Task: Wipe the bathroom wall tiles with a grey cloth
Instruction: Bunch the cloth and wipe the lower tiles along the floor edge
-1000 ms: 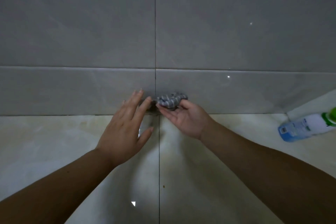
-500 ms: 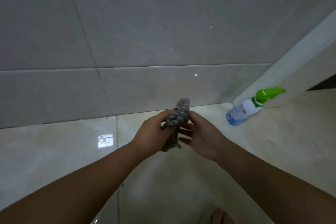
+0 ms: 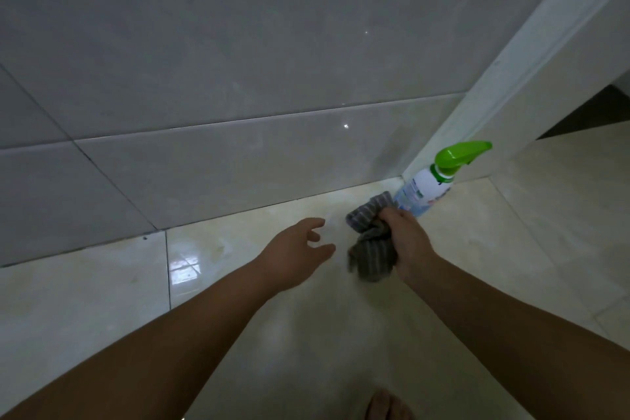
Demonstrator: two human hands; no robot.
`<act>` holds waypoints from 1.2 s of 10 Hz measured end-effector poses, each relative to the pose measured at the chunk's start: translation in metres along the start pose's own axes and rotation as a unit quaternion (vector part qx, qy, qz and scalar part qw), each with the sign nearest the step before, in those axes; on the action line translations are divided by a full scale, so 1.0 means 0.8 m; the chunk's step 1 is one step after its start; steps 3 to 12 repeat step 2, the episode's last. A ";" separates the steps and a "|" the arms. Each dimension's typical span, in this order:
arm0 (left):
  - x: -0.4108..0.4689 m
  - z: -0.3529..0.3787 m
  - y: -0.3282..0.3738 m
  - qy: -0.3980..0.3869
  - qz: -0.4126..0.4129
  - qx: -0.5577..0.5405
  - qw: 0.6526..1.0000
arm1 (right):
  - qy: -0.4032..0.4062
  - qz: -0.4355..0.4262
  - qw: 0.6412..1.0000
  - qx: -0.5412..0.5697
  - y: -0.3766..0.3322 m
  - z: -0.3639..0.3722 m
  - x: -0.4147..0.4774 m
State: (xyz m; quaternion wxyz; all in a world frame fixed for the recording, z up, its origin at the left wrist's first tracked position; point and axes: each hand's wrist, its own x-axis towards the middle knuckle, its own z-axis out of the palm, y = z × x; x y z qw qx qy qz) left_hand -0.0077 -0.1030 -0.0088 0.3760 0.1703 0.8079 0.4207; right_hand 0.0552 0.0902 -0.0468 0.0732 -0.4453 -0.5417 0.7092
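One spray bottle (image 3: 430, 183) with a green trigger stands in the floor corner by the door frame (image 3: 531, 54); its label print is too small to read. My right hand (image 3: 407, 242) grips the grey cloth (image 3: 373, 249), bunched, just before the bottle. My left hand (image 3: 296, 249) is spread, empty, above the floor (image 3: 102, 300), below the wall tiles (image 3: 238, 61).

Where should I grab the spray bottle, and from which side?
Probably the white body of the spray bottle, just under the green trigger head. It stands in the corner where the wall meets the door frame, so come from the open floor side. The left hand is free; the right hand holds the cloth.
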 end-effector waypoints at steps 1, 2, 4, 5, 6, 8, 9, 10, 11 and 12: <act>0.000 -0.013 -0.020 0.021 -0.018 0.040 0.999 | 0.048 0.001 0.999 -0.004 0.003 -0.035 0.042; -0.001 -0.020 -0.028 0.047 -0.006 0.104 0.993 | 0.103 0.029 0.991 -0.079 -0.002 -0.043 0.039; -0.001 -0.020 -0.028 0.047 -0.006 0.104 0.993 | 0.103 0.029 0.991 -0.079 -0.002 -0.043 0.039; -0.001 -0.020 -0.028 0.047 -0.006 0.104 0.993 | 0.103 0.029 0.991 -0.079 -0.002 -0.043 0.039; -0.001 -0.020 -0.028 0.047 -0.006 0.104 0.993 | 0.103 0.029 0.991 -0.079 -0.002 -0.043 0.039; -0.001 -0.020 -0.028 0.047 -0.006 0.104 0.993 | 0.103 0.029 0.991 -0.079 -0.002 -0.043 0.039; -0.001 -0.020 -0.028 0.047 -0.006 0.104 0.993 | 0.103 0.029 0.991 -0.079 -0.002 -0.043 0.039; -0.001 -0.020 -0.028 0.047 -0.006 0.104 0.993 | 0.103 0.029 0.991 -0.079 -0.002 -0.043 0.039; -0.001 -0.020 -0.028 0.047 -0.006 0.104 0.993 | 0.103 0.029 0.991 -0.079 -0.002 -0.043 0.039; -0.001 -0.020 -0.028 0.047 -0.006 0.104 0.993 | 0.103 0.029 0.991 -0.079 -0.002 -0.043 0.039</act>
